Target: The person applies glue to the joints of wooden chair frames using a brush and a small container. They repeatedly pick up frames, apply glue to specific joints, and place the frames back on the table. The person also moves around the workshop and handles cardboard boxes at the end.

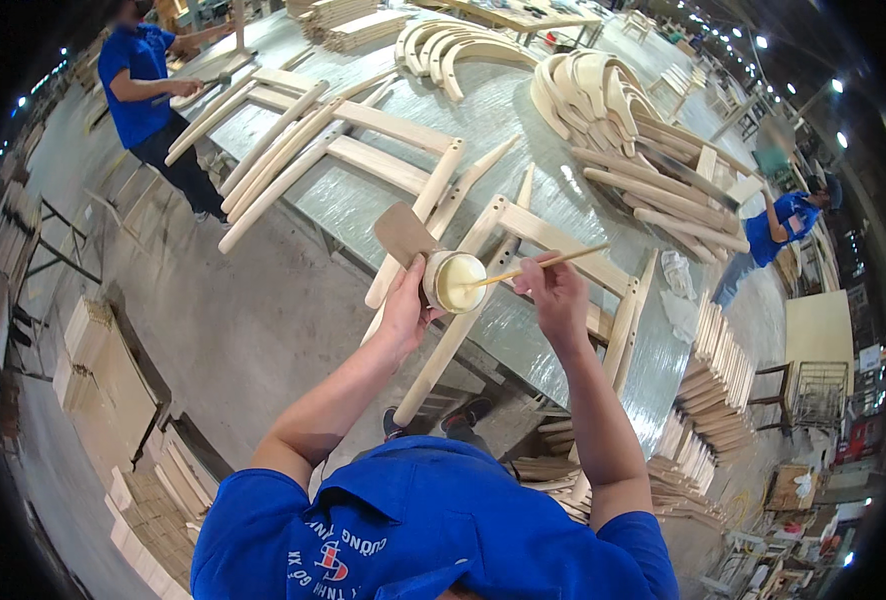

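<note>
My left hand (406, 303) grips a small round container of pale glue (455, 281), with a brown flap of cardboard (404, 233) sticking up behind it. My right hand (557, 292) pinches a thin wooden stick (541, 264) whose lower end dips into the glue. Both hands hover over a wooden chair frame (523, 262) made of pale legs and rails, lying on the grey workbench (523, 120).
More chair legs (293, 140), curved back rails (463, 45) and stacked curved pieces (588, 90) cover the bench. A person in blue (143, 90) works at the far left end, another (778, 230) at the right. Stacks of wooden parts (708, 380) stand below on the concrete floor.
</note>
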`<state>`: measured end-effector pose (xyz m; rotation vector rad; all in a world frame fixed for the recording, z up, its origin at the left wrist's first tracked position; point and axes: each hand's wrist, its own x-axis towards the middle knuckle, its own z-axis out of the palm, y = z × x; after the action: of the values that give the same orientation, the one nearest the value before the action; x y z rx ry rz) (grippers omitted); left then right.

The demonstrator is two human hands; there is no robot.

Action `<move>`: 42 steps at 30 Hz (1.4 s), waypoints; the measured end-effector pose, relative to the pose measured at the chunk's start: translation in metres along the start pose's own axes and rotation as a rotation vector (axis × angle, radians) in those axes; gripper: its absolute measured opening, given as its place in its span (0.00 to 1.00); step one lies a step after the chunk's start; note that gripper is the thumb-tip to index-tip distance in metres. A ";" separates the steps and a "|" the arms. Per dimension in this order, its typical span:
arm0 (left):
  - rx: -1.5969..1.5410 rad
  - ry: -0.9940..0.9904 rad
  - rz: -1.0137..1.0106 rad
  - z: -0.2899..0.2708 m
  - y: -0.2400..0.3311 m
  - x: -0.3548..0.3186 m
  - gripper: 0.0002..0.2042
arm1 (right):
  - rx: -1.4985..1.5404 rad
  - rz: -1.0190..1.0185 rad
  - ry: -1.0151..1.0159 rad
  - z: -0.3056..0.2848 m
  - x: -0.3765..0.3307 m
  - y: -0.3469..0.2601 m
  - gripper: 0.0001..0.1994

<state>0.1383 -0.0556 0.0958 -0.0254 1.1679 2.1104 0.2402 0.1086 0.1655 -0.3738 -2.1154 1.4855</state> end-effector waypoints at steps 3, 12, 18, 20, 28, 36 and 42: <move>-0.044 -0.015 0.047 -0.005 0.004 0.004 0.19 | 0.261 0.248 -0.042 0.011 0.010 0.016 0.07; -0.231 -0.037 -0.022 0.009 0.000 0.047 0.21 | 0.761 0.223 0.035 -0.022 0.027 0.041 0.06; -0.233 -0.048 -0.045 0.047 -0.019 0.090 0.24 | 0.896 0.504 0.246 -0.036 0.047 0.097 0.05; -0.235 -0.044 -0.071 0.063 -0.024 0.102 0.23 | 0.933 0.623 0.293 -0.040 0.054 0.111 0.09; -0.278 0.003 -0.104 0.074 -0.040 0.148 0.23 | 0.852 0.413 0.261 -0.056 0.102 0.116 0.06; -0.194 0.104 -0.162 0.025 -0.053 0.113 0.24 | -0.050 -0.071 0.112 -0.059 0.161 0.112 0.06; -0.239 0.105 -0.170 -0.002 -0.060 0.073 0.23 | -0.477 -0.366 0.000 -0.035 0.174 0.110 0.06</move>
<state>0.1186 0.0048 0.0263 -0.3378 0.9304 2.1043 0.1080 0.2635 0.1168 -0.1384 -2.3703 0.7723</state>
